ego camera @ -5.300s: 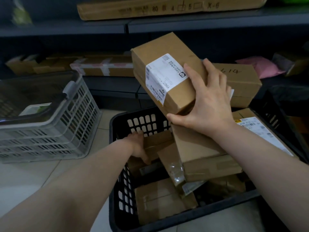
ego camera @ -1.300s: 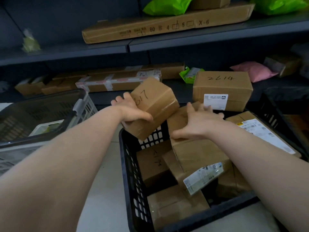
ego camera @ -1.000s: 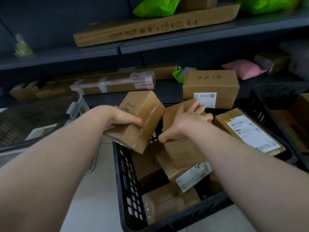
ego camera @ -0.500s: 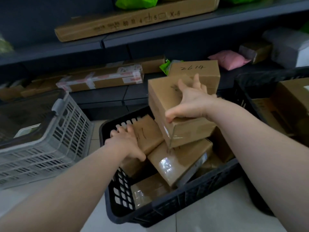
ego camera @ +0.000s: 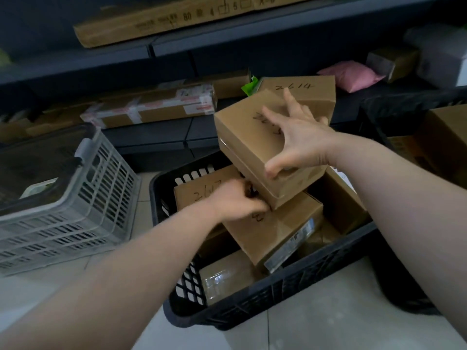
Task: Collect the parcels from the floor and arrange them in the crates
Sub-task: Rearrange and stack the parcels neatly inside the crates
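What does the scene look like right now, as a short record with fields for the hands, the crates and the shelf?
right hand: grips the top box, tilted, above the black crate
left hand: low in the black crate, at the box marked 2617
black crate: crowded with cardboard boxes at mixed angles
grey crate: to the left on the floor, contents unclear
shelf: behind the crates, holds a box marked 2614 and a pink packet
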A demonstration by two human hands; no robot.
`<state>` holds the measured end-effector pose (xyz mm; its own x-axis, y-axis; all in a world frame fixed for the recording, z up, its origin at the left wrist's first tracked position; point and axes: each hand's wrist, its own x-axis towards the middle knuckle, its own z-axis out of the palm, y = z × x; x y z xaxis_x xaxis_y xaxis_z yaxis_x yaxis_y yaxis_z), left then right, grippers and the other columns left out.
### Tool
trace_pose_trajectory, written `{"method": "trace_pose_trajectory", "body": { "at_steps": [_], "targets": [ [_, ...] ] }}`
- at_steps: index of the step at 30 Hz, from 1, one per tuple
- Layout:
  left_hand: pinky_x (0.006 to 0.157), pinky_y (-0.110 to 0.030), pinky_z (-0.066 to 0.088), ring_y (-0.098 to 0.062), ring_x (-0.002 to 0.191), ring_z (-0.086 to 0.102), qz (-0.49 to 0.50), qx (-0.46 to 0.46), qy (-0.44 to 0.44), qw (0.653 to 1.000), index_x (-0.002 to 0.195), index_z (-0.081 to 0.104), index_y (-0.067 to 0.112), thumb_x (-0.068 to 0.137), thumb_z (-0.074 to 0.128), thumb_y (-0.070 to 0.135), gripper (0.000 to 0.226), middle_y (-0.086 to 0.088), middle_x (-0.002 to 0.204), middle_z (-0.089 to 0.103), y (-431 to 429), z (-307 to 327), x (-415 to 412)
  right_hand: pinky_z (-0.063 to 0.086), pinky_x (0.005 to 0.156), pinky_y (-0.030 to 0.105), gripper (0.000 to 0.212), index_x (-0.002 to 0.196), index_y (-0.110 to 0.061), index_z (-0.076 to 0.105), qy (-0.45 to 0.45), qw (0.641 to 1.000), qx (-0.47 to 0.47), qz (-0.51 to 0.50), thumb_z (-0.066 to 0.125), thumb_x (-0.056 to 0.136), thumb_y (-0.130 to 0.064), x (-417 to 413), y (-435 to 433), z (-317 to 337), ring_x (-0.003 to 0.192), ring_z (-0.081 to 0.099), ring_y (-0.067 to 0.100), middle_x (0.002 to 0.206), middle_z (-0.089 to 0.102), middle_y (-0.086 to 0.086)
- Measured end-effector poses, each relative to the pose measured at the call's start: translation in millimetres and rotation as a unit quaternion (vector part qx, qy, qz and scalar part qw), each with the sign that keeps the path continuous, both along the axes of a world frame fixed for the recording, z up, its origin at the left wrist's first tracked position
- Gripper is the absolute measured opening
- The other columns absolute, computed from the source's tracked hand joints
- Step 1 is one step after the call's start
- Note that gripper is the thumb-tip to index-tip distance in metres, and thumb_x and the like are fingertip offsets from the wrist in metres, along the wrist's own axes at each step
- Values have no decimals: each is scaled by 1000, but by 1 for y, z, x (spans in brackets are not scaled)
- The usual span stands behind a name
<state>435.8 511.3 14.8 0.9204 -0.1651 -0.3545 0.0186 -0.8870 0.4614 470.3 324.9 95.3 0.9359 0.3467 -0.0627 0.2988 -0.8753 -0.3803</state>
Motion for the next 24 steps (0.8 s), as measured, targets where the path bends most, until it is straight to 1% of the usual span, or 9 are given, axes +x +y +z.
{"method": "trace_pose_trajectory", "body": {
  "at_steps": [2, 7, 11, 16, 18, 19, 21, 22, 24],
  "targets": [
    [104, -44, 40, -29, 134, 33, -47, 127, 83, 987, 151, 23, 24, 51, 67, 83, 124, -7, 150, 33, -24, -12, -10, 6, 112, 61, 137, 151, -45, 5, -1, 1000, 6, 1, 64, 30, -69, 0, -1, 4, 147, -4, 31, 158, -26, -3],
    [110, -56, 29, -31, 140, 19, -62, 209, 76, 973, 155, -1, 22, 41, 76, 78, 148, -5, 154, 16, -39, -13, -23, 2, 113, 62, 136, 152, -43, 6, 10, 1000, -6, 17, 64, 31, -68, -4, -6, 6, 147, -8, 30, 158, -27, -4],
    [107, -48, 37, -30, 134, 29, -154, 247, 65, 954, 152, 8, 27, 49, 82, 61, 132, -7, 149, 25, -21, 2, -28, 5, 114, 61, 135, 151, -45, 5, 3, 999, -7, 31, 63, 32, -70, -6, -4, 5, 147, -7, 31, 158, -26, -5],
    [114, -49, 30, -29, 139, 24, -183, 297, 230, 909, 149, -10, 38, 42, 91, 55, 147, 0, 153, 17, 30, 10, -37, 2, 113, 60, 132, 150, -47, 5, 10, 998, -8, 61, 64, 34, -71, -7, 7, 2, 147, -10, 30, 157, -27, -8],
    [110, -46, 39, -26, 135, 36, -148, 265, 280, 911, 152, 3, 30, 59, 90, 41, 127, -2, 150, 31, 43, 10, -39, 1, 113, 59, 130, 150, -47, 4, 19, 997, -5, 73, 67, 37, -69, -8, 10, 1, 147, -10, 28, 156, -28, -9],
    [103, -42, 46, -23, 127, 47, -104, 210, 273, 933, 150, 22, 25, 69, 85, 32, 102, -2, 142, 43, 49, 14, -32, 1, 113, 59, 130, 149, -48, 3, 24, 997, -7, 77, 67, 38, -68, -8, 11, 0, 147, -10, 27, 156, -28, -10],
    [83, -35, 56, -18, 102, 63, 60, 85, 93, 990, 121, 56, 21, 85, 69, 15, 38, -4, 116, 62, 61, 28, -9, 2, 113, 59, 131, 149, -50, -1, 34, 995, -9, 88, 69, 39, -66, -10, 11, 1, 147, -11, 27, 155, -29, -12],
    [81, -37, 57, -19, 95, 64, 182, 13, -49, 982, 107, 60, 20, 90, 61, 9, 21, -5, 107, 64, 65, 35, 3, 1, 113, 58, 131, 148, -50, -3, 37, 995, -9, 95, 70, 40, -65, -11, 12, 1, 147, -11, 26, 154, -30, -13],
    [89, -44, 55, -22, 98, 63, 365, -186, -230, 883, 100, 59, 23, 93, 54, 15, 11, -5, 104, 65, 68, 55, 22, 1, 113, 57, 132, 147, -50, -8, 43, 992, -15, 118, 71, 42, -66, -15, 16, 0, 147, -12, 25, 153, -32, -15]
  ]
}}
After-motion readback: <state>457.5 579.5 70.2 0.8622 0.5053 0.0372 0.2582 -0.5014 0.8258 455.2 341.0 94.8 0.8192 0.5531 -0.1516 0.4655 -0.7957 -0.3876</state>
